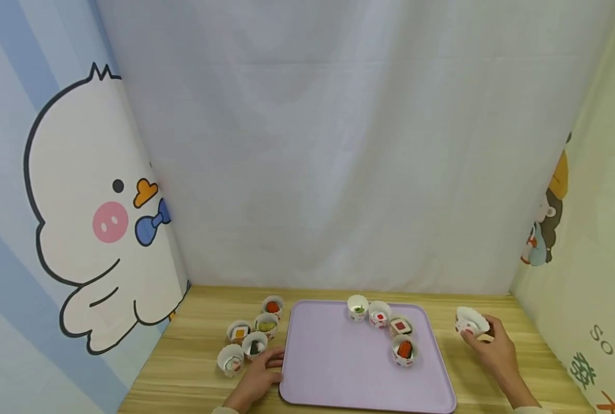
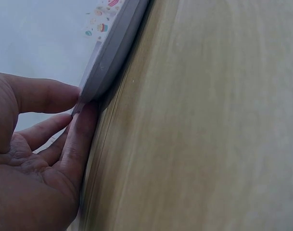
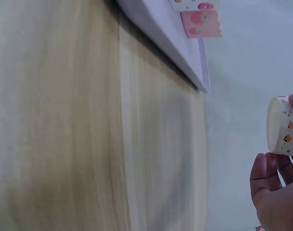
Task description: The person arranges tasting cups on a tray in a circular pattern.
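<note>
A pale purple tray (image 1: 348, 362) lies on the wooden table. At its left edge is my left hand (image 1: 258, 374); the left wrist view has the thumb (image 2: 50, 96) on the rim and a fingertip under it, pinching the tray. Right of the tray, my right hand (image 1: 497, 352) holds a white printed paper baking cup (image 1: 470, 321) above the table, its scalloped rim up and slightly tilted. In the right wrist view the cup's round base (image 3: 273, 125) shows; its contents are hidden. Along the tray's far right stand several similar cups, one with an orange-red sushi-like piece (image 1: 404, 349).
Several more paper cups with sushi-like pieces cluster left of the tray, including one with a red top (image 1: 272, 307) and one near my left hand with a pinkish piece (image 1: 231, 363). A grey-white curtain (image 1: 328, 172) hangs behind the table; printed cloths flank both sides.
</note>
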